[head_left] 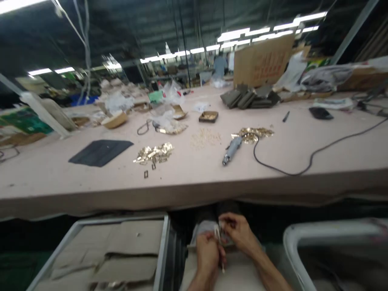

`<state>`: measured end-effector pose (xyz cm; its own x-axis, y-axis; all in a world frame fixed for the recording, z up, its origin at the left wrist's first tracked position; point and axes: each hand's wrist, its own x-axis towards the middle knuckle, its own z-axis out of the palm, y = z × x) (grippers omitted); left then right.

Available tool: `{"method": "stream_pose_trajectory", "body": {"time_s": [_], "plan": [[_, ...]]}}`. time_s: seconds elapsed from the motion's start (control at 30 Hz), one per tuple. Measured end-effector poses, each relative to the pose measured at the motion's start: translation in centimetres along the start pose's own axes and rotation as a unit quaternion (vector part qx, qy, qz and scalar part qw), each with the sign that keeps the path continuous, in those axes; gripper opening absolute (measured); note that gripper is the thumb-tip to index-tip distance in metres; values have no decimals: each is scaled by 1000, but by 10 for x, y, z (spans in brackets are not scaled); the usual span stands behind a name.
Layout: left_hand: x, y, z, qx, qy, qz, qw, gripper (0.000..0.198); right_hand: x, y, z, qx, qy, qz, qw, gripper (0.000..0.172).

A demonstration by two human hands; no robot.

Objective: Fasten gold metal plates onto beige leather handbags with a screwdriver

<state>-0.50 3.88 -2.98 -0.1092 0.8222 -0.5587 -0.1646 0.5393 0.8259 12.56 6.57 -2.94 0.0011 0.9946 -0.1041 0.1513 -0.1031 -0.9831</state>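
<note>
Both my hands are low down, below the front edge of the pink worktable (194,182). My left hand (207,252) is closed in a fist around a thin white strip or cord. My right hand (239,234) pinches a small pale item right beside it; the two hands touch. What they hold lies against a greyish bundle (204,228) and is too blurred to name.
The table carries a pile of gold metal parts (154,152), a dark fabric piece (101,152), an electric screwdriver (232,150) with a black cable (312,155), more gold parts (254,133), a small tray (208,117) and stacked dark pieces (250,98). A bin of cardboard (121,250) stands lower left.
</note>
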Motion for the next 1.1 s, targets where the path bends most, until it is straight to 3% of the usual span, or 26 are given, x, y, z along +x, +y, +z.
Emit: {"method": "stream_pose_trajectory", "body": {"time_s": [0.17, 0.5, 0.73, 1.1], "plan": [[-12, -12, -1, -69, -11, -4, 998, 32, 1, 13, -7, 102, 21, 100, 990, 37], [-12, -5, -2, -67, -38, -10, 997, 30, -2, 9, -2, 142, -41, 111, 983, 31], [-13, -5, -3, -62, -56, -18, 996, 28, -3, 14, 1, 123, -50, 99, 986, 27], [-15, -4, -1, -88, -54, -23, 994, 18, -7, 15, 0, 40, -54, 25, 997, 20]]}}
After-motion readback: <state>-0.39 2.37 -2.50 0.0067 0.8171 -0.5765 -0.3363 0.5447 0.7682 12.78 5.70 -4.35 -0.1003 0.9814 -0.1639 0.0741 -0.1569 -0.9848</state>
